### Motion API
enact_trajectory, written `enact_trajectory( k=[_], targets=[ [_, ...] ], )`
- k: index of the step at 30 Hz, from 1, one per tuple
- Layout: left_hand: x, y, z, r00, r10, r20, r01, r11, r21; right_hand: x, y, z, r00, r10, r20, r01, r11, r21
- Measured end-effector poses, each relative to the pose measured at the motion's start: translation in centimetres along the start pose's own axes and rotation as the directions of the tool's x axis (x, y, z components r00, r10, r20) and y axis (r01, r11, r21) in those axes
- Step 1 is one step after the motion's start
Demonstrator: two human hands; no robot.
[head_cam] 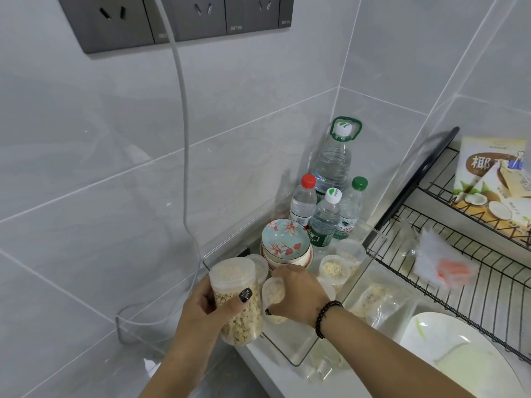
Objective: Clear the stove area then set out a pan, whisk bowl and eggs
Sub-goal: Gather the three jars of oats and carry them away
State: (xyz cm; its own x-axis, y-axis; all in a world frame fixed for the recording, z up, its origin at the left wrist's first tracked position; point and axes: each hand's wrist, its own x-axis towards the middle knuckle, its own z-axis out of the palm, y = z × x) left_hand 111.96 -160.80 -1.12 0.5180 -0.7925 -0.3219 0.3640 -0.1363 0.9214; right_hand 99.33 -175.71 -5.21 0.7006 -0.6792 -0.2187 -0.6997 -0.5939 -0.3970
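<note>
Two hands busy, lower centre | left hand [201, 304] grip wrapped round tall jar [237, 300] | right hand [296, 291] grip clamped on small tub [273, 291] | lift both straight, keep clear of bowls [284, 245]

Bright, even, cool light fills the scene and casts only soft shadows. The glossy wall tiles [120, 145] carry faint reflections and pale sheen. Wide-angle distortion bends the tile joints and the socket panel [175, 18] near the frame edges. The plastic bag [442, 262] on the wire rack [471, 282] looks blurred.
</note>
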Motion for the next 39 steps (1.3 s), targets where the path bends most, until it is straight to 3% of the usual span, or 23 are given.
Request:
enact_trajectory(
  k=[7, 10, 13, 15, 18, 21, 24, 28, 32, 35, 39],
  targets=[
    [0.5, -0.2, 0.8, 0.997, 0.040, 0.062, -0.041, 0.999, 0.018, 0.4, 0.6, -0.2, 0.997, 0.005, 0.076, -0.009, 0.999, 0.053],
    [0.8, 0.2, 1.4, 0.994, 0.066, 0.092, -0.069, 0.997, 0.035, 0.0, 0.8, -2.3, 0.998, 0.059, 0.030, -0.065, 0.937, 0.344],
    [1.0, 0.5, 2.2, 0.991, 0.090, 0.099, -0.103, 0.985, 0.136, -1.5, 0.0, -6.7, 0.988, 0.138, -0.068, -0.058, 0.743, 0.667],
    [1.2, 0.4, 2.8, 0.988, 0.125, 0.095, -0.144, 0.958, 0.246, -2.8, -0.5, -9.4, 0.994, 0.095, -0.051, -0.022, 0.644, 0.765],
    [1.1, 0.2, 3.8, 0.975, 0.182, 0.131, -0.218, 0.908, 0.358, -4.7, -1.0, -11.2, 1.000, -0.007, 0.012, -0.004, 0.719, 0.695],
    [0.9, 0.3, 4.8, 0.945, 0.238, 0.222, -0.314, 0.849, 0.426, -5.5, -1.0, -10.9, 1.000, -0.020, 0.013, 0.009, 0.821, 0.571],
    [0.9, 0.5, 5.3, 0.920, 0.259, 0.294, -0.377, 0.789, 0.486, -6.1, -1.1, -10.3, 1.000, -0.018, -0.004, 0.017, 0.852, 0.523],
    [1.0, 0.2, 5.3, 0.913, 0.233, 0.336, -0.388, 0.749, 0.537, -6.5, -0.9, -9.7, 1.000, 0.026, -0.007, -0.020, 0.894, 0.448],
    [1.2, -0.2, 4.6, 0.914, 0.120, 0.388, -0.340, 0.748, 0.570, -6.5, 0.0, -9.1, 0.998, 0.062, 0.019, -0.065, 0.920, 0.386],
    [1.5, -0.1, 3.3, 0.930, 0.108, 0.351, -0.305, 0.761, 0.573, -6.4, 0.8, -8.5, 0.991, 0.118, 0.063, -0.132, 0.937, 0.323],
    [2.1, 0.0, 1.2, 0.966, 0.170, 0.197, -0.247, 0.832, 0.497, -6.2, 0.6, -7.8, 0.992, 0.115, 0.060, -0.127, 0.955, 0.267]
  ],
)
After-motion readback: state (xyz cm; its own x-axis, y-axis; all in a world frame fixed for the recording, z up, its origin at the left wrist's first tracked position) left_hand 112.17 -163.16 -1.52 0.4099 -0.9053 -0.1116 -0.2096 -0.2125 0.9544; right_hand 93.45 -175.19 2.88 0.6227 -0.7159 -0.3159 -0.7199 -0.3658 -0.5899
